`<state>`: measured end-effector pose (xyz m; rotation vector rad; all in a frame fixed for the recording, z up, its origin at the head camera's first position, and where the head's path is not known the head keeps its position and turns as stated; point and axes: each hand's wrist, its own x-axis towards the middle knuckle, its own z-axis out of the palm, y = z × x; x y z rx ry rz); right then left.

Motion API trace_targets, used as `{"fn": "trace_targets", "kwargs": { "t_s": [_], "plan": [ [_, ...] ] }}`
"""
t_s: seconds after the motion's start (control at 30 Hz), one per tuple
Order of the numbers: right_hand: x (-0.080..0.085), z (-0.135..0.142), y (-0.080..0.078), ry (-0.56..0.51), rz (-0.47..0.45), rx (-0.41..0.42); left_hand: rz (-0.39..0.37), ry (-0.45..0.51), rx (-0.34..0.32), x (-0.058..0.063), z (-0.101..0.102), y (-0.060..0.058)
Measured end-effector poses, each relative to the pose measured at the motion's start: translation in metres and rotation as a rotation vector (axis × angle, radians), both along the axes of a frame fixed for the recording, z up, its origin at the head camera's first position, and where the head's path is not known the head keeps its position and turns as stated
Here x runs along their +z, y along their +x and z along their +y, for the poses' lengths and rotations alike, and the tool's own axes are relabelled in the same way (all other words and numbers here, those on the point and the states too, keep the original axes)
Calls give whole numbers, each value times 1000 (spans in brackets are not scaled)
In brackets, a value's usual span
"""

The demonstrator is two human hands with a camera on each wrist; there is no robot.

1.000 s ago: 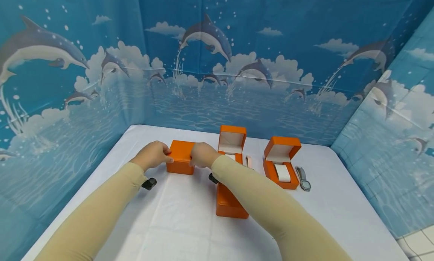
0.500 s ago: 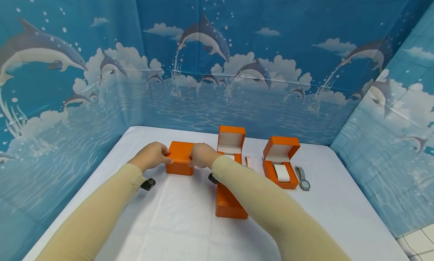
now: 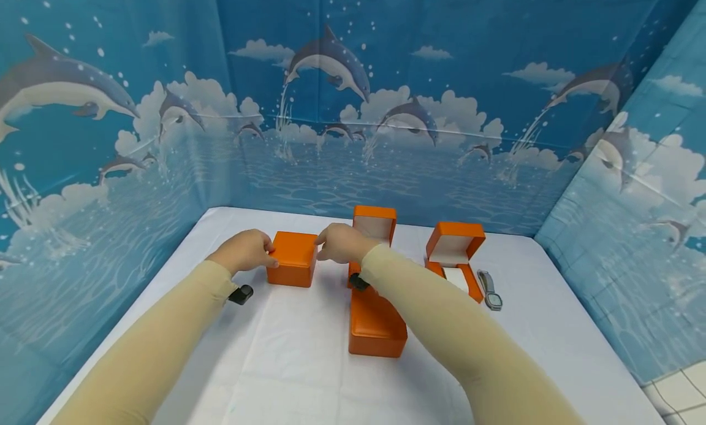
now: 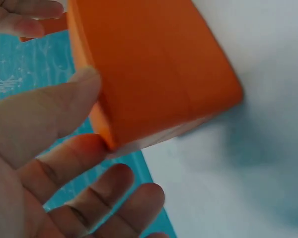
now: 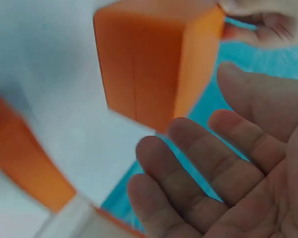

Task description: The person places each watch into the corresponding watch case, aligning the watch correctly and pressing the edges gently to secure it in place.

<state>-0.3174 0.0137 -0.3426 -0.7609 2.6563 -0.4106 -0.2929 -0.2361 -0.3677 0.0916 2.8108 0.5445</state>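
A closed orange watch box (image 3: 289, 276) sits on the left part of the white-covered table. My left hand (image 3: 245, 251) holds its left side, with thumb and index finger pinching a corner of the box (image 4: 154, 74) in the left wrist view. Just off the right side is my right hand (image 3: 343, 244), apart from the box. In the right wrist view the fingers (image 5: 188, 173) are loosely extended and hold nothing, with the box (image 5: 144, 69) beyond them.
A second closed orange box (image 3: 377, 336) lies in front of an open watch box (image 3: 375, 222), partly covered by my right arm. Farther right another open box (image 3: 455, 244) holds a white cushion (image 3: 456, 278), with a grey watch (image 3: 491, 293) beside it. A dolphin-print curtain (image 3: 342, 167) surrounds the table (image 3: 287, 351).
My right hand has let go of the closed watch box and moved slightly right and up. The left hand stays on the box. The pink strap is now hidden behind the right arm.
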Motion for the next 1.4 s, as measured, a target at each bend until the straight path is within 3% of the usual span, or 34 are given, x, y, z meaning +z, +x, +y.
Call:
{"fn": "trace_targets", "kwargs": {
  "t_s": [0.2, 0.37, 0.47, 0.77, 1.03, 1.4],
  "plan": [
    [16, 44, -6, -119, -11, -78, 40, -56, -35, 10, 17, -3],
    [17, 86, -7, -180, 15, -139, 148, 0, -66, 6, 40, -3],
    [14, 112, -6, -163, 37, -151, 199, 37, -102, 3, 57, -1],
    [-23, 161, 1, 34, 54, -179, 243, 69, -219, -7, 103, 1],
    [-53, 177, 10, 94, 126, -174, 211, 80, -286, -18, 136, -1],
    [-82, 188, 25, 110, 292, -166, 161, 89, -284, -34, 160, -4]
  ]
}}
